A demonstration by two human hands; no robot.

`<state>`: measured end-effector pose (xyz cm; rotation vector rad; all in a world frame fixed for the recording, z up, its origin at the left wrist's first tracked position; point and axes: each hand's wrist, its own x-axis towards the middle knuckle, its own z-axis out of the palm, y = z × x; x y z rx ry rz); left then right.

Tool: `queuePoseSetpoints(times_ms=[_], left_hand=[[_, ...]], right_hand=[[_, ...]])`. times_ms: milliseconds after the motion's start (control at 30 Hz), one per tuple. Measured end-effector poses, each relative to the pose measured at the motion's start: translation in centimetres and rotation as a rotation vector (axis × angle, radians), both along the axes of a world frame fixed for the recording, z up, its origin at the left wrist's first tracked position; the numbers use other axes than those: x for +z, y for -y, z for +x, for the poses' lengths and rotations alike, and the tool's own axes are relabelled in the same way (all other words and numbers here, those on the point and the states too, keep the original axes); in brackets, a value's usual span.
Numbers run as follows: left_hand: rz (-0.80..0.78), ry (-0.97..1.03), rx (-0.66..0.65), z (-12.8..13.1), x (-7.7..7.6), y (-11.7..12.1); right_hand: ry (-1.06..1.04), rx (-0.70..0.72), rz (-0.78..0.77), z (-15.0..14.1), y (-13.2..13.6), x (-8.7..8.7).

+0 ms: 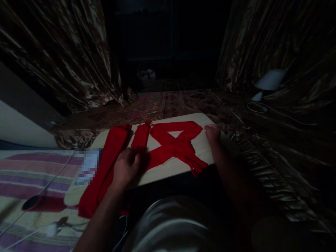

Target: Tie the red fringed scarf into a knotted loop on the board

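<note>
A red scarf (177,145) with fringed ends lies on a light wooden board (174,167), its right part crossed over itself in a loop. On the left side of the board, a long folded red cloth (109,154) runs toward me and hangs over the near edge. My left hand (126,164) is curled at the scarf's left part, beside the folded cloth, its thumb pointing right. Its fingertips are partly hidden. My right hand (213,133) is closed at the board's right edge, close to the loop's tip; what it grips cannot be made out.
A blurred-out white item (88,167) lies at the board's left. A red cylindrical object (47,203), white cables and a plug (52,229) rest on the striped bedding (15,182). A small lamp (270,79) stands at right on the patterned cover. Curtains (78,52) hang behind.
</note>
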<state>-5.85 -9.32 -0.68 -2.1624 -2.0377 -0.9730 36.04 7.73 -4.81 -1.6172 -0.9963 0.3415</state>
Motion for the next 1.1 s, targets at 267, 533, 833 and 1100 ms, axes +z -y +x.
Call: queuePoseSetpoints(times_ms=[267, 533, 833, 1100], left_hand=[[-0.054, -0.229, -0.025, 0.9, -2.8, 0.7], [-0.088, -0.209, -0.041, 0.7, -2.4, 0.9], [-0.111, -0.178, -0.044, 0.2, -2.5, 0.8], [-0.085, -0.162, -0.046, 0.2, -2.7, 1.0]], right_hand=[[0.297, 0.149, -0.069, -1.7, 1.1, 0.5], [0.281, 0.127, -0.043, -1.0, 0.6, 0.0], [0.292, 0.128, -0.042, -1.3, 1.0, 0.5], [0.250, 0.128, -0.012, -1.6, 1.3, 1.0]])
